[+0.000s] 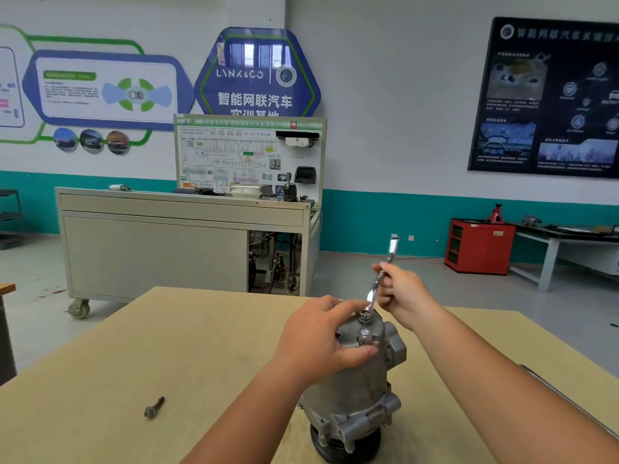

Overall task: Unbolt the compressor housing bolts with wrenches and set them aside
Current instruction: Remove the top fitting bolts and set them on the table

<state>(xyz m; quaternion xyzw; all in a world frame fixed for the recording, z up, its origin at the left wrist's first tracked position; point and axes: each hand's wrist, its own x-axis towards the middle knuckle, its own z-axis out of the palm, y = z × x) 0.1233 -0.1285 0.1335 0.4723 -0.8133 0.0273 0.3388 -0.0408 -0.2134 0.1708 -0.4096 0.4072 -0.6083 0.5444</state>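
Observation:
A grey metal compressor (356, 390) stands upright on the wooden table (201, 346), its pulley end down. My left hand (318, 336) grips the top of its housing from the left, thumb across the front. My right hand (402, 294) holds the shaft of a shiny wrench (380, 279), whose ring end sits on a bolt (364, 317) at the top of the housing. The wrench handle points up and away from me. A loose bolt (154, 407) lies on the table to the left, apart from the compressor.
A grey training bench on castors (187, 242) with a wiring diagram board stands behind the table. At the right are a red cabinet (479, 246) and a dark workbench (569, 236). The table's far edge runs just behind my hands.

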